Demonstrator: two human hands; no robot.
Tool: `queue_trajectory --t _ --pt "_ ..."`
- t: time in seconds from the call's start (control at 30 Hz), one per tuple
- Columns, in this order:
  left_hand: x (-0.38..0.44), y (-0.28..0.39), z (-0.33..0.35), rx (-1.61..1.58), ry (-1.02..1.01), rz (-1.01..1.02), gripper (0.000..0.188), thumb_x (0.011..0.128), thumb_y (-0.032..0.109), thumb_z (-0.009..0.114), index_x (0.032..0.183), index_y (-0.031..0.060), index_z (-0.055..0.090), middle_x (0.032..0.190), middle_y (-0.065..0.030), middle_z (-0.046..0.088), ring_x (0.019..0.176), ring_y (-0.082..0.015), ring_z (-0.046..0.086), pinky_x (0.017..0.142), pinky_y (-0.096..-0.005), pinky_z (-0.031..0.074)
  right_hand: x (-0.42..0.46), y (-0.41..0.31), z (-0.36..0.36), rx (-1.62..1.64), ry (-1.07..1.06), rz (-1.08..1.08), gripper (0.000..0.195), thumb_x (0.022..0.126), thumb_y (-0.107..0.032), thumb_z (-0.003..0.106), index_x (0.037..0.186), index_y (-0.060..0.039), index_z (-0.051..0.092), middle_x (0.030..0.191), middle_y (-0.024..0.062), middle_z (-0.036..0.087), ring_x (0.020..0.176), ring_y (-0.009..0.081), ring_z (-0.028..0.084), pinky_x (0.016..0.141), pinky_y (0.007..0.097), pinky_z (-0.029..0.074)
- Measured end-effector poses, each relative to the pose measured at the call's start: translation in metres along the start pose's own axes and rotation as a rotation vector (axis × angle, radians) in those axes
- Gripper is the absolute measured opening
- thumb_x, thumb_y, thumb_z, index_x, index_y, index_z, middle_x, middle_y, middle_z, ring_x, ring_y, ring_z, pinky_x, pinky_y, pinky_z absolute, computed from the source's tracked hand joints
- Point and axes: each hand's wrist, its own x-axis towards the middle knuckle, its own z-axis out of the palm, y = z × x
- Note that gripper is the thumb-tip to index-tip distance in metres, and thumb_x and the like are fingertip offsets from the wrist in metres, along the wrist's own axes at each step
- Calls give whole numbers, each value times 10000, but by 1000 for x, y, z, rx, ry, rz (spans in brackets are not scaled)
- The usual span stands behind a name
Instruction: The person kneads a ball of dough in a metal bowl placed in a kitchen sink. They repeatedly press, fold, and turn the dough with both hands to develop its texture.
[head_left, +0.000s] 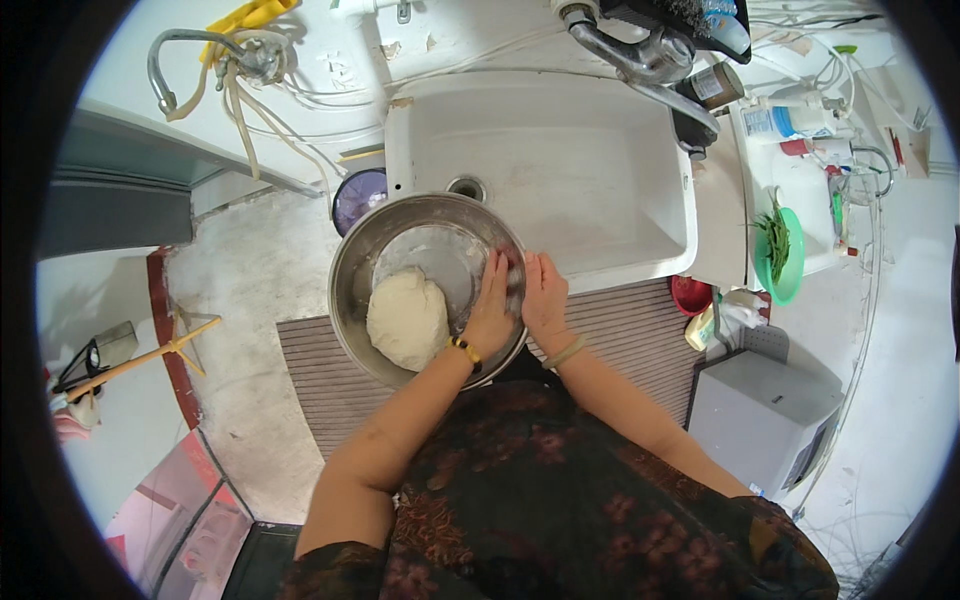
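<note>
A round steel basin (352, 281) is tilted at the near left corner of the white sink. In its lower left part lies a lump of pale dough (407, 319). My left hand (491, 311) is inside the basin, its straight fingers lying against the inner right wall, to the right of the dough and apart from it. Against the outside of the same rim is my right hand (546, 304), so the basin's wall sits between the two hands. Some pale residue shows on the basin's floor.
The white sink (547, 180) has a metal faucet (637, 60) over its back right. A green bowl (791, 259) of green vegetables stands at the right, above a red basin (690, 295) and a grey box-shaped appliance (765, 405). A ribbed mat (322, 375) covers part of the floor.
</note>
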Motion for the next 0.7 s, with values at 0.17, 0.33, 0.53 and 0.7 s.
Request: queue_trajectory --t 0.17,0.33,0.53,0.7 --pt "-24 10 -17 -3 -248 -76 769 737 -100 456 1424 33 136 1490 -182 75 1379 -328 107 1110 -356 181 -4 1 0 50 -5 85 326 947 -263 434 769 5 484 620 216 484 535 345 417 513 388 380" --pt "9 14 -25 19 -103 -16 808 671 -112 428 1416 9 138 1484 -199 77 1377 -336 103 1111 -343 177 -13 -5 -4 -20 28 26 325 954 -262 410 790 9 484 644 242 485 577 404 437 532 410 385" --pt "19 9 -22 -23 11 14 807 678 -85 456 1412 -8 131 1486 -201 53 1375 -344 97 1115 -332 159 -33 6 -21 -28 -25 9 338 943 -270 438 778 23 480 641 242 480 573 400 441 533 416 380" --pt "-18 13 -17 568 -327 122 646 718 -4 495 1341 -26 323 1434 -177 250 1351 -313 207 1100 -430 173 20 1 -19 77 -132 105 369 903 -292 532 718 22 478 577 198 458 505 306 393 503 365 374"
